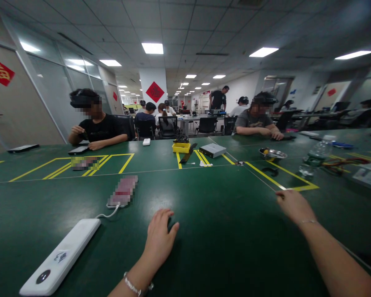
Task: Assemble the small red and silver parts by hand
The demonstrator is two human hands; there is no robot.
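Note:
My left hand (160, 232) rests on the green tabletop (216, 247), its thumb apart from the other fingers and nothing in it. Left of it lies a phone (123, 192) with a white cable (107, 215) running to a long white power bank (62, 255). Farther right, my right hand (293, 205) is held low at the corner of a yellow tape outline (305, 187). Its fingers are curled with the tips together; whatever sits between them, if anything, is too small to make out. A black curved piece (270, 171) lies just beyond.
A clear plastic bottle (317, 157) stands at right, near a metal bowl (272, 154) and a bundle of cables (343, 164). Past the table seam are a grey metal box (212, 150) and a yellow bin (181, 148). Two people sit across the table.

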